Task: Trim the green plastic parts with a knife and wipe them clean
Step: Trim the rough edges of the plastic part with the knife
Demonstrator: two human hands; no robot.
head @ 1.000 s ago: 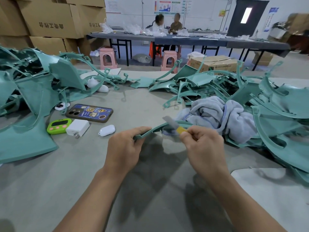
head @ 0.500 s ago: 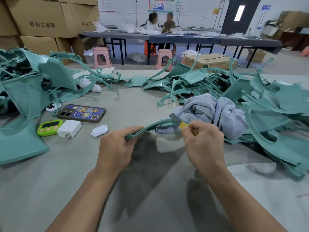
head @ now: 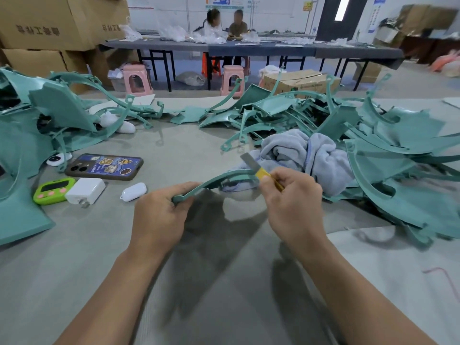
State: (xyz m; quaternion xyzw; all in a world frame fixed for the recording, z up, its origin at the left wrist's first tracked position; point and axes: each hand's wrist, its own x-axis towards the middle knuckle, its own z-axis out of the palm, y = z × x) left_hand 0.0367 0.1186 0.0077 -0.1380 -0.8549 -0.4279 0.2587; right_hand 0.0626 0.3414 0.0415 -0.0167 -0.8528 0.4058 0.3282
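Gripping the near end of a slim curved green plastic strip point(head: 224, 176) in the left hand point(head: 159, 215), fingers curled round it, just above the middle of the grey table point(head: 174, 145). Pinching a yellow-handled utility knife with a bare grey blade point(head: 251, 162) in the right hand point(head: 292, 205), blade laid against the strip's far end. With hands apart, joined only by the strip.

Likely ways of going wrong:
- Slipping off the thin edge under too hard a push and running toward the holding fingers.
- Gouging the plastic through too steep a tilt.
- Chattering along a springy piece held at one end only.

Better to cut in short strokes, away from the left hand.

Just behind the blade, touching the strip's far end or nearly so: a crumpled pale grey-blue towel point(head: 306, 155), apt to snag the tip. Beyond it, along the table's right edge, a heap of loose green plastic parts point(head: 398, 150); at the left edge, a second green heap point(head: 49, 115).

Toward the left edge, beyond the left hand and clear of the cutting:
- a phone in a blue cartoon case point(head: 104, 166)
- a lime-green timer point(head: 53, 186)
- a white charger block point(head: 86, 191)
- a white earbud case point(head: 134, 192)
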